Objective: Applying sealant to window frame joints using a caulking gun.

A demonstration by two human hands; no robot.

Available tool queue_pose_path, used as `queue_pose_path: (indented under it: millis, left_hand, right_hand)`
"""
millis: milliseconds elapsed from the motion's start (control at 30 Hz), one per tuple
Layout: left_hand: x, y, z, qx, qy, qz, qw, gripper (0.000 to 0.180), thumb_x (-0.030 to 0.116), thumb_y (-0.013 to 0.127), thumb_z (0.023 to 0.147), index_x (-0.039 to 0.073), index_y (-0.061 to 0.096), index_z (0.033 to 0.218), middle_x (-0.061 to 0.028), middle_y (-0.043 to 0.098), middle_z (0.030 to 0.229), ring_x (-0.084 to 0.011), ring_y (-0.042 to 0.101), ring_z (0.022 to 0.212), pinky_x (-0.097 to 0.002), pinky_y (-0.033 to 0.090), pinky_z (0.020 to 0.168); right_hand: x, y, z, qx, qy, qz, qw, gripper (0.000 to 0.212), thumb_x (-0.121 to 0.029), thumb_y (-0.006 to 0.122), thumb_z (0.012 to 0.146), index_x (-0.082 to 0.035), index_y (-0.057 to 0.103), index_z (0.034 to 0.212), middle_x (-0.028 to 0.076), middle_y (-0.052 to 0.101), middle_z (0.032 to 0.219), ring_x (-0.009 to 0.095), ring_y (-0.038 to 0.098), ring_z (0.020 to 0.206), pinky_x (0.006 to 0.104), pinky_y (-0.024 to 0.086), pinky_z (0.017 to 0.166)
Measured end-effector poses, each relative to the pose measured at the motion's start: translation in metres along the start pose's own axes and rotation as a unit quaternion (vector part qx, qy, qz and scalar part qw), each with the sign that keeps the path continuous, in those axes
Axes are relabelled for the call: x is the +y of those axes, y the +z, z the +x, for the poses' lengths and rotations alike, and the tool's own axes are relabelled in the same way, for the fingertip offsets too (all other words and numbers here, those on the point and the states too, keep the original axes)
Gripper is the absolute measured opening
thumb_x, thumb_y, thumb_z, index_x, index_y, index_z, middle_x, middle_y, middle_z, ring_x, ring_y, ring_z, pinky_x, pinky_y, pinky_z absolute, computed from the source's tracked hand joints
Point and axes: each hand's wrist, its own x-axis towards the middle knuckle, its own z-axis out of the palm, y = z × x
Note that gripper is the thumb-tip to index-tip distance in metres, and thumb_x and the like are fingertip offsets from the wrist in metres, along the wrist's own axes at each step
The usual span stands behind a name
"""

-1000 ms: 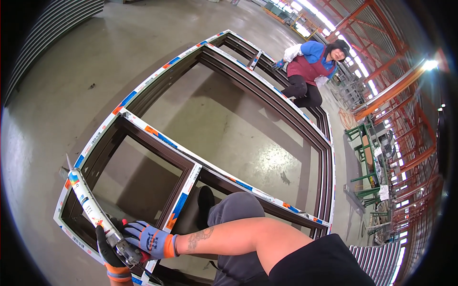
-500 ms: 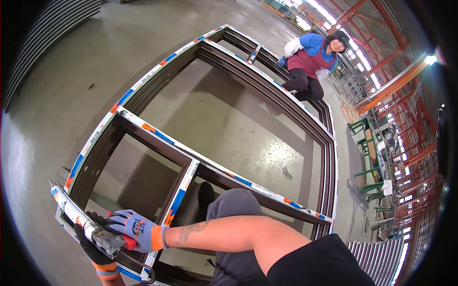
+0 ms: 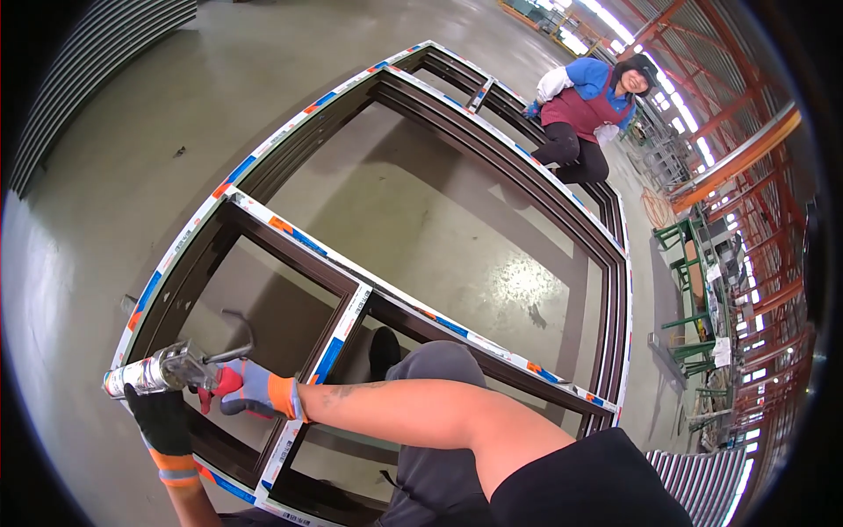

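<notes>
1. Head view: the caulking gun (image 3: pixel 186 365) lies at eight o'clock, over one corner of the brown frame (image 3: pixel 290 239).
2. Left hand (image 3: pixel 161 422) (gloved): grasps the tube (image 3: pixel 139 374) from beneath.
3. Right hand (image 3: pixel 253 389): clenched on the red handle (image 3: pixel 230 380); the hooked rod (image 3: pixel 249 332) projects nearby.
4. Co-worker (image 3: pixel 580 112): at the frame's far side, between one and two o'clock.

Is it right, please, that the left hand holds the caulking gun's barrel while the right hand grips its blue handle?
Not quite: the head view shows the handle is red, not blue. The left hand holds the barrel and the right hand grips the handle.
</notes>
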Motion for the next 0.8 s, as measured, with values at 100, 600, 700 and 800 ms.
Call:
queue_pose_path:
  millis: [100,600,700,800]
  left_hand:
    - [0.026,-0.012,0.006,0.017,-0.089,-0.073,0.993,0.051,0.041,0.046,0.105,0.005,0.047,0.141,-0.0135,0.056,0.137,-0.0261,0.055,0.125,-0.0405,0.042,0.109]
    - [0.018,0.010,0.016,0.051,-0.058,-0.087,0.993,0.046,0.035,0.060,0.099,0.006,0.054,0.134,-0.0104,0.065,0.125,-0.0230,0.064,0.113,-0.0349,0.050,0.098]
    - [0.012,0.014,0.022,0.131,-0.035,-0.078,0.988,0.047,0.035,0.063,0.098,0.006,0.052,0.133,-0.0118,0.066,0.122,-0.0247,0.065,0.110,-0.0382,0.053,0.095]
    - [0.011,0.005,0.019,0.131,-0.035,-0.091,0.987,0.048,0.032,0.064,0.097,0.006,0.049,0.135,-0.0142,0.064,0.122,-0.0282,0.064,0.113,-0.0432,0.054,0.097]
  right_hand:
    - [0.003,0.000,-0.005,-0.020,0.076,0.035,0.996,0.033,-0.008,0.069,0.071,-0.004,0.066,0.103,-0.001,0.062,0.081,0.007,0.052,0.077,0.0257,0.044,0.067]
    - [-0.018,0.007,0.002,-0.016,0.076,-0.083,0.994,0.025,-0.014,0.070,0.078,-0.006,0.076,0.101,0.008,0.068,0.118,0.014,0.064,0.092,0.0275,0.050,0.084]
    - [-0.054,0.020,-0.006,-0.024,0.100,-0.169,0.980,0.029,-0.010,0.071,0.073,-0.010,0.076,0.101,0.008,0.066,0.122,0.010,0.059,0.057,0.0272,0.047,0.047]
    - [-0.049,0.018,-0.009,-0.046,0.089,-0.177,0.979,0.032,-0.009,0.072,0.072,-0.010,0.076,0.103,0.007,0.065,0.124,0.010,0.060,0.061,0.0269,0.049,0.051]
